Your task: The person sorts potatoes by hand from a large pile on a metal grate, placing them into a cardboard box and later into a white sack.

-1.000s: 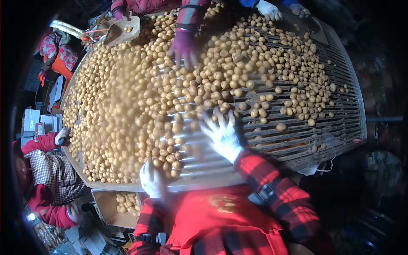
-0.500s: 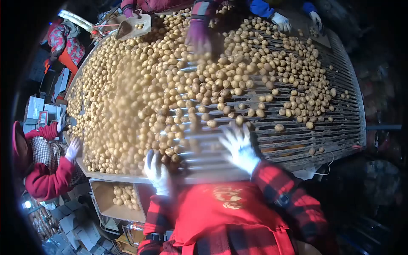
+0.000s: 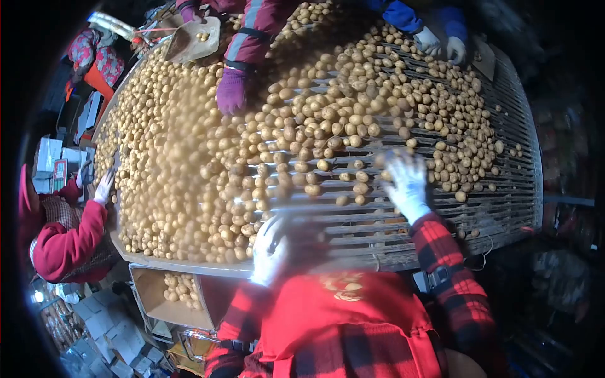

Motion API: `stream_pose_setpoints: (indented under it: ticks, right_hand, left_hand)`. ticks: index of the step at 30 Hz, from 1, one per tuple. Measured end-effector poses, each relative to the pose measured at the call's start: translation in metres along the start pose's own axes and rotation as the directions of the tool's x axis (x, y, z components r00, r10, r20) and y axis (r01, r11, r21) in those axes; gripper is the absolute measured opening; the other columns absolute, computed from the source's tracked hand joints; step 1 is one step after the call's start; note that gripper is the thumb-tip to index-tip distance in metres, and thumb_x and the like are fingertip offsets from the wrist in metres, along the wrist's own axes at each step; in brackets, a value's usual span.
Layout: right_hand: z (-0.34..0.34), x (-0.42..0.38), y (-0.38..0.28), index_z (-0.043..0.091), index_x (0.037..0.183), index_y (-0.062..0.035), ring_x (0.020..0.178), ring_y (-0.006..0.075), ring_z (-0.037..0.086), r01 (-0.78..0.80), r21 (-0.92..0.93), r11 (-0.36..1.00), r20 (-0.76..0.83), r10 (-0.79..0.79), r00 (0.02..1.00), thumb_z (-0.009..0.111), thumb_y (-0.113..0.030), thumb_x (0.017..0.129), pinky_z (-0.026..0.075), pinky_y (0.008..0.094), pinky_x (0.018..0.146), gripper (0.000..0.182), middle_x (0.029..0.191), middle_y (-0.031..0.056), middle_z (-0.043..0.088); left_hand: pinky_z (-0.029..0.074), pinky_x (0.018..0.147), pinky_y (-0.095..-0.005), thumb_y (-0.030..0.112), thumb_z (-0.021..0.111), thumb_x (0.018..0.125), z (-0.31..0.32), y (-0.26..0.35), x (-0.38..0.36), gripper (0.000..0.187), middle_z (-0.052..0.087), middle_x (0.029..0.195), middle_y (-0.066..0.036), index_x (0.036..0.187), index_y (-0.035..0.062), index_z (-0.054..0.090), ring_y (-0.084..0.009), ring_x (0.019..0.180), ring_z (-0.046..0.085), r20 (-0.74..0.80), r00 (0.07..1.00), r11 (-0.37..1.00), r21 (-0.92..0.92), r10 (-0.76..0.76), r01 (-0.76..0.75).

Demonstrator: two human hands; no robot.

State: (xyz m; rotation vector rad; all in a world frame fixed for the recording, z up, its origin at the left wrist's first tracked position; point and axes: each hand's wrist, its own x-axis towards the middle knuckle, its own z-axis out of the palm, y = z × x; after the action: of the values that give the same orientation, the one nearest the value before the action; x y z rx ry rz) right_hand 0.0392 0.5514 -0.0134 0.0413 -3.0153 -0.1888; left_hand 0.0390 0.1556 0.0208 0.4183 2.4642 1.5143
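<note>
Right now the right hand (image 3: 406,183), in a white glove, is spread wide and flat over the slatted sorting bed (image 3: 504,189), fingers splayed among the loose potatoes (image 3: 296,132) at the thinner edge of the pile; it grips nothing that can be made out. Nearer the body, the left hand (image 3: 271,249), also white-gloved, is blurred at the near edge of the bed, just beside the last potatoes of the dense heap; whether it is open or closed on something cannot be told. Both sleeves are red-and-black plaid over a red apron (image 3: 340,327).

Potatoes cover most of the bed, packed thick on its left half and scattered on the right, where bare slats show. Below the near-left edge an open cardboard box (image 3: 157,296) holds a small heap of potatoes.

Across the bed, a co-worker's purple-gloved hand (image 3: 232,89) rests on the pile, and a wooden scoop (image 3: 192,39) sits at the far-left corner. Farther right, another person's two white-gloved hands (image 3: 441,44) in blue sleeves are at the far edge. At the left side a person in red sleeves (image 3: 69,242) reaches a white-gloved hand to the bed's rim
</note>
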Motion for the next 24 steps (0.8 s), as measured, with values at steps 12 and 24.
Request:
stream_pose_setpoints:
  ticks: [12, 24]
  right_hand:
    - [-0.017, 0.112, -0.081, 0.064, 0.125, -0.0241, 0.141, 0.0312, 0.034, 0.009, -0.15, 0.989, 0.109, 0.007, 0.994, 0.071, -0.048, 0.079, 0.017, 0.0586, 0.117, 0.052, 0.151, 0.0022, 0.043]
    - [-0.062, 0.068, -0.072, 0.067, 0.094, -0.0138, 0.127, 0.0276, 0.048, 0.232, 0.506, 0.831, -0.232, -0.128, 0.964, 0.081, -0.022, 0.07, 0.033, 0.0506, 0.111, 0.029, 0.136, 0.0057, 0.055]
  left_hand:
    - [0.043, 0.105, -0.0327, 0.003, 0.049, 0.097, 0.013, 0.021, 0.027, 0.036, 0.063, 0.127, -0.011, 0.132, -0.0018, 0.058, -0.0202, 0.116, 0.06, 0.083, 0.973, 0.864, -0.449, -0.216, 0.23]
    - [0.054, 0.09, -0.0364, 0.043, 0.053, 0.103, 0.043, 0.022, 0.049, 0.05, 0.058, 0.135, -0.009, 0.142, 0.0124, 0.048, -0.0222, 0.114, 0.061, 0.679, 0.681, -0.306, -0.733, -0.275, 0.608]
